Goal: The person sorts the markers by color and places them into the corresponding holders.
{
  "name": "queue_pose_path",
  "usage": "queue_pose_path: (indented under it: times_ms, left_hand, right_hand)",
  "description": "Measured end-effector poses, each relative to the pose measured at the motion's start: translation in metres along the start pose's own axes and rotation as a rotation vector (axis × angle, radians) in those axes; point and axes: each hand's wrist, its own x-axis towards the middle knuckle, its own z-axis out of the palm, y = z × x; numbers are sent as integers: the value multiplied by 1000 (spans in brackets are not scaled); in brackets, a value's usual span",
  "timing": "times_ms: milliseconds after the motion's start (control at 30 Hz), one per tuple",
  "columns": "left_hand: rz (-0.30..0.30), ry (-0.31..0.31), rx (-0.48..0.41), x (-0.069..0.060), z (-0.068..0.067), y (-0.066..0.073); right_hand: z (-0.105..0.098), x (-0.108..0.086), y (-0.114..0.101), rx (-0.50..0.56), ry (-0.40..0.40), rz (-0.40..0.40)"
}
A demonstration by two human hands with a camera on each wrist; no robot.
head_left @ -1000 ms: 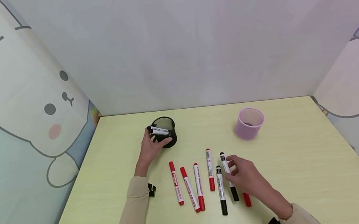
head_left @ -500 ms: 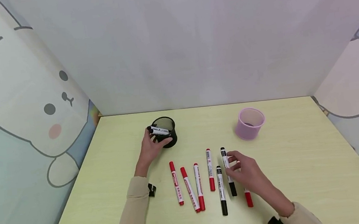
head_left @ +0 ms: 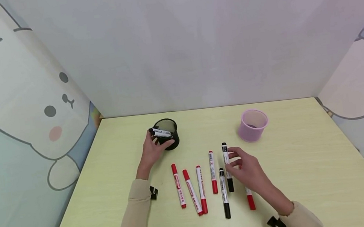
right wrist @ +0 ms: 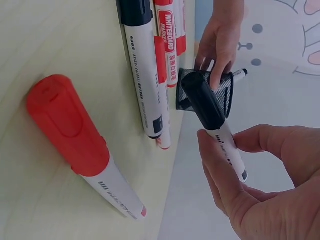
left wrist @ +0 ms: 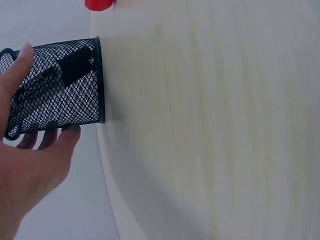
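At the back left of the table, my left hand (head_left: 151,150) grips a black mesh pen cup (head_left: 173,142); black-capped markers (head_left: 161,132) lean inside it. The left wrist view shows thumb and fingers on opposite sides of the mesh cup (left wrist: 60,90). My right hand (head_left: 247,169) pinches a black-capped whiteboard marker (head_left: 226,156) between thumb and fingers. In the right wrist view this marker (right wrist: 205,102) is held off the table. Another black marker (head_left: 224,191) lies just left of it, and a red marker (head_left: 250,199) lies partly hidden under the right hand.
Several red markers (head_left: 178,186) lie side by side on the table in front of the mesh cup. A pink cup (head_left: 251,131) stands at the back right with something dark inside. A pale wall (head_left: 195,51) rises behind the table.
My right hand has picked up the black marker and moved it away from me, toward the back and slightly left. The left hand has stayed on the mesh cup.
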Motion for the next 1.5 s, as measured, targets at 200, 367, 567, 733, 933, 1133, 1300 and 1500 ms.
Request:
queue_pose_path:
  times_ms: [200,367,567,733,933,1133,1300,1500]
  left_hand:
    - [9,1,-9,-1,0,0]
    - [4,-2,-11,0,0,-2]
    - [7,4,-11,0,1,-2]
    - [8,4,-10,-1,1,-2]
    - [11,5,0,-1,0,-3]
    - [15,7,-3,0,0,-3]
    - [20,11,3,0,0,-3]
    - [19,5,6,-1,0,-3]
  right_hand:
    - [0,5,-3,26,22,-25]
    - [-1,8,-5,53,20,-25]
    - [2,13,-7,73,16,-17]
    - [4,17,-9,100,19,-40]
    - [6,23,-15,117,17,-59]
    - [9,30,-23,128,15,-58]
    - [13,36,-29,159,15,-71]
    - [16,42,-38,181,19,-79]
